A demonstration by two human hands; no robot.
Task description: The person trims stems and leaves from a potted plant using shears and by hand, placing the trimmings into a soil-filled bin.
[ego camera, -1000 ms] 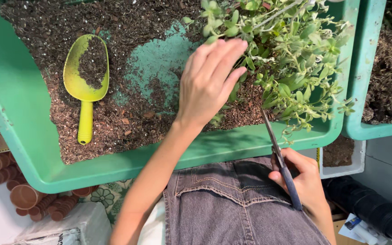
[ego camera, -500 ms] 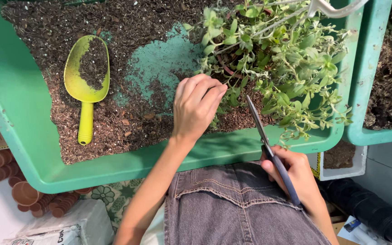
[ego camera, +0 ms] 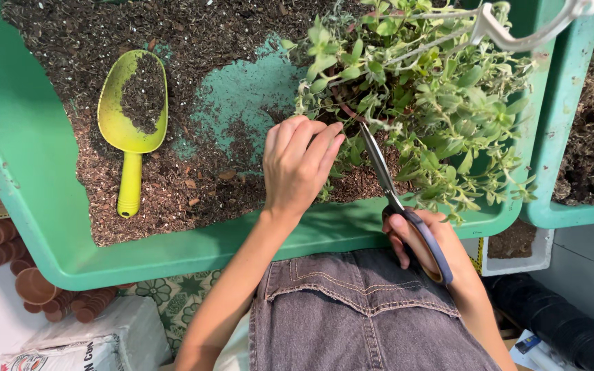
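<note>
Scissors gripped in right hand, blades (nearly shut) beside left hand pinching plant stems.

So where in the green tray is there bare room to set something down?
One bare patch of tray floor lies between the yellow scoop and the trailing plant, above the left hand. Loose soil covers the rest. The right is crowded: plant, scissors, right hand.
</note>
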